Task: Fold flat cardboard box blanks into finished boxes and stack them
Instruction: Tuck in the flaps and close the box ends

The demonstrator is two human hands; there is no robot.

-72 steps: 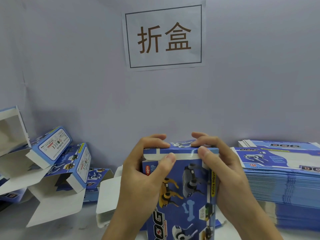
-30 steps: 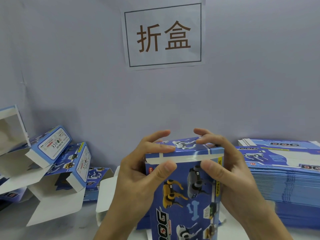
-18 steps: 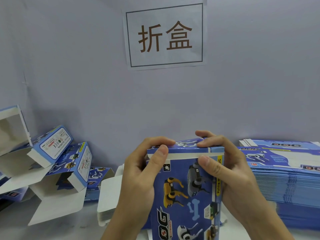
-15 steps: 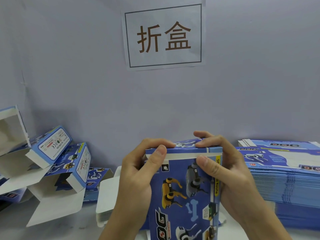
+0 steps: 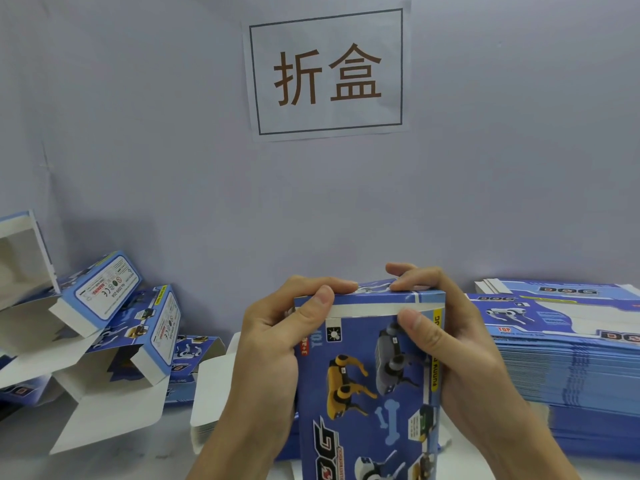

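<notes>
Left hand (image 5: 266, 344) grips upper left corner of blue box (image 5: 374, 386), thumb on white flap strip, fingers curled over top edge. Right hand (image 5: 450, 344) grips upper right corner, thumb pressed on front face, fingers over top. Box upright between hands, top end closed. Right of hands: tall stack of flat blanks (image 5: 568, 368) on table (image 5: 145, 455). Left of hands: folded boxes (image 5: 104, 299) leaning in heap, open ends showing white insides with nothing visible in them. Sign (image 5: 327, 72) on wall above.
</notes>
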